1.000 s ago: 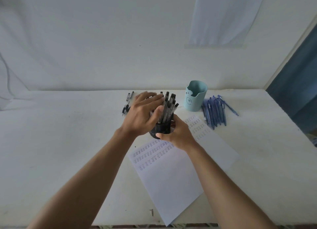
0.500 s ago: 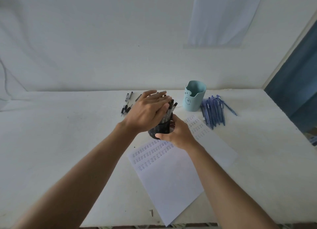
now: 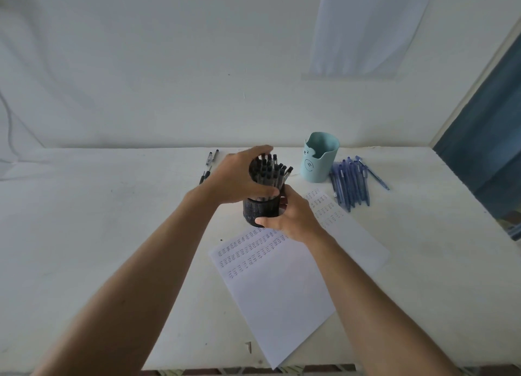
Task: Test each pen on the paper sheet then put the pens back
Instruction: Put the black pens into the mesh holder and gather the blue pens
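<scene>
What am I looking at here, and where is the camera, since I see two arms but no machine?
No machine: the picture comes from a camera worn on a person's head, looking down at their bare hands. The left hand wraps around a bundle of black-topped pens standing in a black mesh cup, which the right hand grips. On the white table lie a white paper sheet with rows of scribbles, a pale blue cup, a row of blue pens beside it, and a few loose black pens.

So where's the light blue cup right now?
In the head view, the light blue cup stands near the back edge of the table, right of centre, between the black pen holder and the row of blue pens.
</scene>
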The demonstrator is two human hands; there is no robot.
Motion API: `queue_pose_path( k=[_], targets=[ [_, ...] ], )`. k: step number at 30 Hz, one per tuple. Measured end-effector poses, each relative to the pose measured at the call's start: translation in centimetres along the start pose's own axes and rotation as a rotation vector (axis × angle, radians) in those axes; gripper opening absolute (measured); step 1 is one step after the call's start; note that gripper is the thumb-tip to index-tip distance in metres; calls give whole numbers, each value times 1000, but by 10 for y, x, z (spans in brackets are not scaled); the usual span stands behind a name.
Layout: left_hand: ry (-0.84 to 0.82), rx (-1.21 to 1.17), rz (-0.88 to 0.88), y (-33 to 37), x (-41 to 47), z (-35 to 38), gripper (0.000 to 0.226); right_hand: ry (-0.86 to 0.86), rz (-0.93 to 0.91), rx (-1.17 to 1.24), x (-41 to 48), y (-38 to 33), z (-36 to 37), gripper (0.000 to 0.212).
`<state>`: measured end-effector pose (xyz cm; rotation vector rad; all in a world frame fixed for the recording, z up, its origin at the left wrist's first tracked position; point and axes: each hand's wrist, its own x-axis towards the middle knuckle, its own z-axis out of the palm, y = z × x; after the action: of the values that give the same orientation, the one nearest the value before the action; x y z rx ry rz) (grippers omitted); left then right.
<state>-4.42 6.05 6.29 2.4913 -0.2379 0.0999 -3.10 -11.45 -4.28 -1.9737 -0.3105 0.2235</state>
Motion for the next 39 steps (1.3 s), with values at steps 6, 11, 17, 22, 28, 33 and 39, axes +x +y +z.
queue_pose_path(
  k=[6, 11, 17, 22, 28, 33, 39],
  targets=[
    [268, 186, -52, 6, -3, 24, 90, -2, -19, -24, 0, -3, 1, 72],
    [-29, -105, 133, -5, -3, -1, 82, -25, 3, 0, 1, -4, -2, 70],
    [133, -269, 67, -8, -2, 6, 55, -86, 40, 0, 2, -8, -3, 84],
    [280, -1171, -113, -26, -3, 4, 41, 42, -93, 319, -10, -49, 0, 108],
    [357, -1207, -213, -57, -12, -15, 19, 530, -678, -156, -11, -98, 21, 38],
    [254, -885, -388, -105, -20, -26, 17, 279, -754, -185, -5, -123, 71, 33],
    [201, -308, -580, -167, -17, -24, 6, 163, -131, 68, 20, -109, 124, 40]
  ],
)
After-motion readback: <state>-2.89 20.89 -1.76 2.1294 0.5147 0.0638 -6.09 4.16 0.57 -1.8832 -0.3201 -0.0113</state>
